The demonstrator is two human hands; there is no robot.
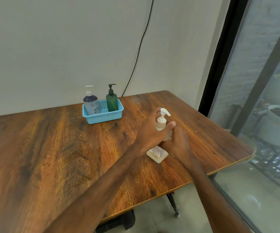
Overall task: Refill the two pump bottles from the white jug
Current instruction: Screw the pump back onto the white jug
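One wide-angle camera, worn on the head, looked forward and down from the six o'clock edge of the table [51, 157], near enough that its top filled the lower frame. The wall [51, 47] lay at twelve o'clock, the window [262, 84] at three.

Plain indoor room
Bare wall [51, 47] behind the tabletop [51, 148]; to its right, glass [253, 91] with plant pots [277, 130] beyond.

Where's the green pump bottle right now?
Head view: the green pump bottle stands in the right end of the blue basket, beside the floral pump bottle, near the wall.
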